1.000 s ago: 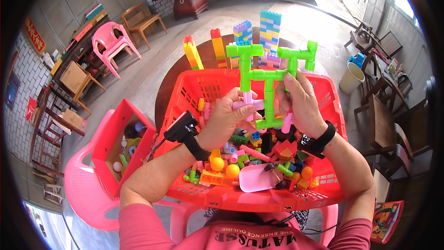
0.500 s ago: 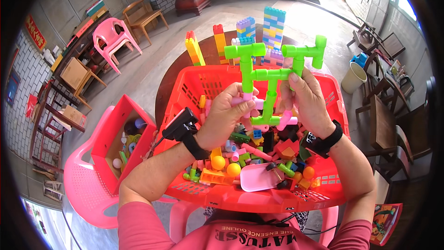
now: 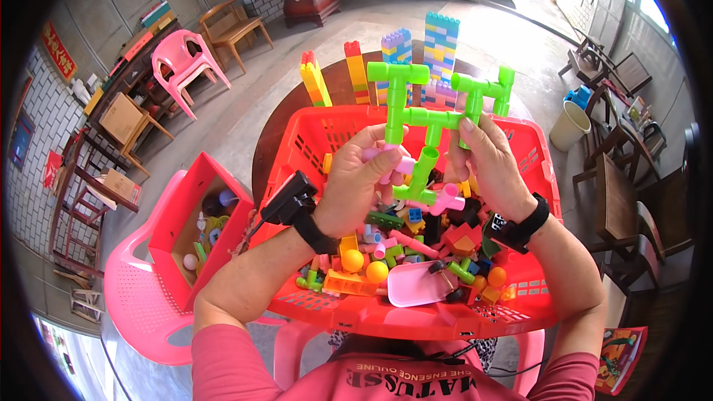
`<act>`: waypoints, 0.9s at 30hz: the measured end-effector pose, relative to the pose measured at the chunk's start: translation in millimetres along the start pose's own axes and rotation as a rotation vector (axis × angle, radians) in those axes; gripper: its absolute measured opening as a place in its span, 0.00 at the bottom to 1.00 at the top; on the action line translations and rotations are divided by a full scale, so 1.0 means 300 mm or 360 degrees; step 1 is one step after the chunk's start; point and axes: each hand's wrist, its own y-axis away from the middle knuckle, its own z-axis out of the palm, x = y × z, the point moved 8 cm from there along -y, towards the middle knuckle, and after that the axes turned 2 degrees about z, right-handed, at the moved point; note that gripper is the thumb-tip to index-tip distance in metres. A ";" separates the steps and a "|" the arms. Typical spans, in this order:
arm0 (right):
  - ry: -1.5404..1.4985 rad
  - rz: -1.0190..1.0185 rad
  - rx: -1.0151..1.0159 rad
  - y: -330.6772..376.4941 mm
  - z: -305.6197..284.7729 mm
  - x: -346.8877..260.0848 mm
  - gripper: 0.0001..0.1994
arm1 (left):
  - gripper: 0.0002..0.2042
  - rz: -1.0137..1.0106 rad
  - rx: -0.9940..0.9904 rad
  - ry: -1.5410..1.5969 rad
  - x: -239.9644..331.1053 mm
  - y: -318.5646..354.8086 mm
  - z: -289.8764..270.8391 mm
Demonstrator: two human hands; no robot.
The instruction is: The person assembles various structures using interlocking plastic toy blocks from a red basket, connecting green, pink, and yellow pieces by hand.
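Observation:
Above the basket, both hands hold up a framework of toy pipe pieces (image 3: pixel 396 104), mostly bright green with pink joints low down. My left hand (image 3: pixel 349 182) is closed around the pink pipe connector (image 3: pixel 388 165) under the left green upright. With thumb and fingers, my right hand (image 3: pixel 486 156) pinches the green pipe near the right-hand tee. Between the hands, a lower green pipe section (image 3: pixel 421 173) with a pink elbow (image 3: pixel 448 199) leans to one side. Its upper end shows an open rim near the middle tee; whether they still touch I cannot tell.
A red basket (image 3: pixel 356 319) full of loose blocks, pipes and balls stands before me, a pink tray (image 3: pixel 416 284) inside. Block towers (image 3: pixel 441 48) stand on the round table (image 3: pixel 276 141) behind. At left, a pink chair (image 3: pixel 137 289) bears a red box (image 3: pixel 174 252).
The lower green section has tilted, and its top has come out of line with the middle tee. The framework's right arm has dropped and turned slightly.

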 end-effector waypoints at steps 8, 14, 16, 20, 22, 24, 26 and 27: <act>0.0054 -0.0088 0.0026 0.023 0.029 -0.019 0.12 | 0.15 -0.0014 0.0111 -0.0155 0.010 0.003 -0.024; 0.0148 -0.0049 -0.0058 0.032 0.041 -0.030 0.13 | 0.16 0.0153 0.0091 -0.0130 0.034 -0.006 -0.022; 0.0196 -0.0043 -0.0094 0.033 0.043 -0.029 0.14 | 0.16 0.0202 0.0124 -0.0074 0.038 -0.010 -0.029; 0.0202 -0.0051 -0.0193 0.034 0.059 -0.021 0.15 | 0.16 0.0148 0.0133 0.0076 0.027 -0.018 -0.045; 0.0170 -0.0049 -0.0244 0.034 0.070 -0.017 0.15 | 0.16 0.0132 0.0108 0.0112 0.026 -0.023 -0.053; 0.0130 -0.0054 -0.0276 0.035 0.077 -0.012 0.15 | 0.15 0.0131 0.0130 0.0132 0.022 -0.023 -0.062; 0.0098 -0.0012 -0.0307 0.034 0.079 0.000 0.15 | 0.14 0.0141 0.0156 0.0093 0.019 -0.026 -0.068; 0.0089 0.0008 -0.0304 0.033 0.075 0.006 0.15 | 0.14 0.0156 0.0170 0.0043 0.021 -0.029 -0.071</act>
